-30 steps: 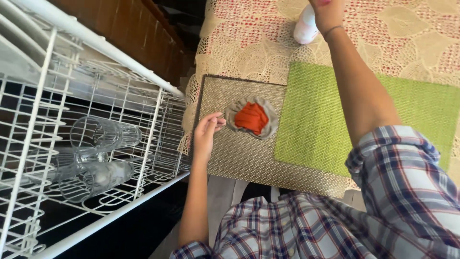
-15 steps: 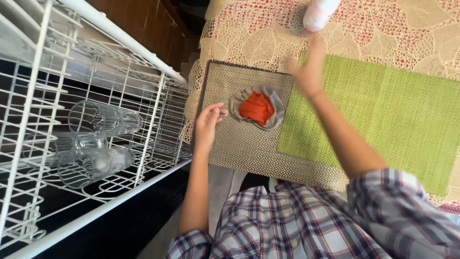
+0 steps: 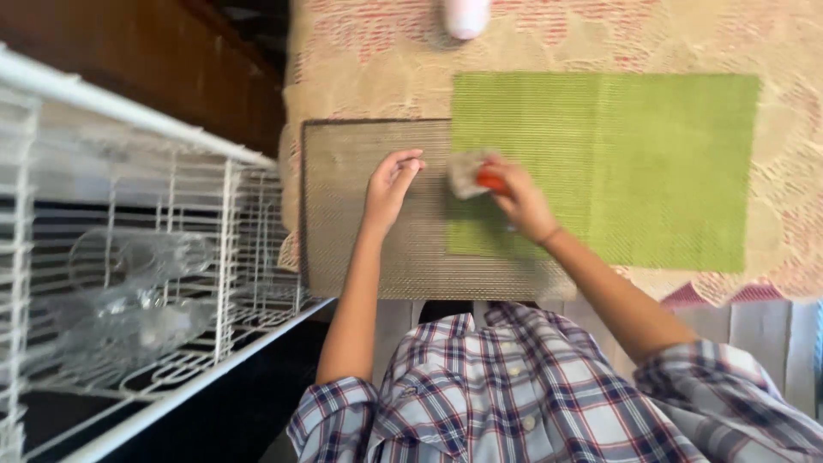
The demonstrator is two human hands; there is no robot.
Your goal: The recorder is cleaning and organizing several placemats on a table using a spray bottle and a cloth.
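My right hand (image 3: 514, 199) grips a small grey and orange cloth-like piece (image 3: 474, 174), lifting it at the seam between the brown woven placemat (image 3: 360, 249) and the green placemat (image 3: 651, 163). My left hand (image 3: 391, 184) rests on the brown placemat with its fingers apart and holds nothing. Both mats lie on a table covered with a beige lace cloth (image 3: 369, 77).
A white wire rack (image 3: 129, 283) stands at the left with clear glasses (image 3: 129, 291) lying in it. A white bottle-like object (image 3: 466, 17) stands at the far edge of the table. My plaid shirt fills the lower view.
My right hand came back from the white object at the far side and took hold of the grey and orange piece on the brown mat. My left hand stayed on the mat.
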